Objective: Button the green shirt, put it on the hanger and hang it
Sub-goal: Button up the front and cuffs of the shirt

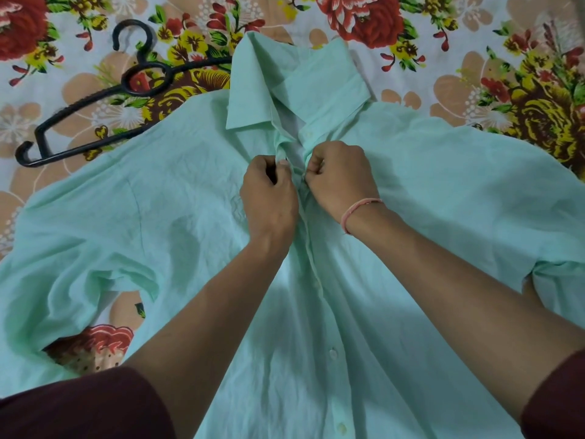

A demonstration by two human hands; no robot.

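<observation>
There we saw the green shirt spread front-up across the flowered sheet. Its collar pointed away from us and its hem ran out of view towards us. Both hands were right on it, high on the chest, just below the collar.

The left hand was curled, thumb and fingers pinching the edge of the front panel on its side. The right hand was clenched too, fingertips nipping the opposite edge. A pink bracelet sat at its wrist. The two hands were nearly knuckle to knuckle, with only the narrow strip of the opening between them. Whether a button sat in that pinch, we could not tell.

Above the hands the neck gaped open, and a small button showed on the far panel. Below the hands the two fronts lay together, and another button showed on that line, close to us.

The black hanger lay flat on the sheet, well off to the left of the hands. One end was tucked under the shirt's shoulder beside the collar. Neither hand touched it. Maroon sleeves covered our arms at the bottom edge.
</observation>
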